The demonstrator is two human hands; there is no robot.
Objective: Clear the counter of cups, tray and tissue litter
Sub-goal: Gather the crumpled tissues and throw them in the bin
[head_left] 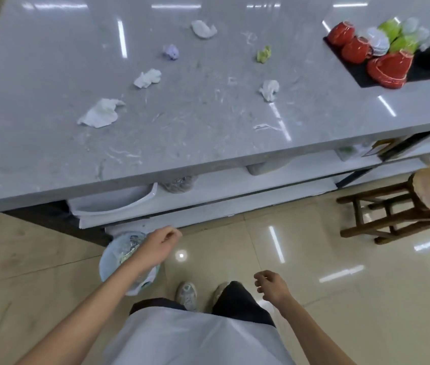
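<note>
Grey veined counter (50,61), red cups (390,68), green cups (403,42), black tray (424,72), white tissues (100,113)

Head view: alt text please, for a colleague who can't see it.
Six crumpled tissues litter a grey counter; a black tray of upturned cups sits far right. Both hands, left hand and right hand, hang empty above the floor, near a bin.

The left hand (160,243) reaches toward twelve o'clock from a bare forearm entering at seven o'clock, its fingers (173,233) loosely curled and holding nothing. The right hand (271,285) hangs lower at five o'clock, fingers half bent, palm down, likewise empty.
</note>
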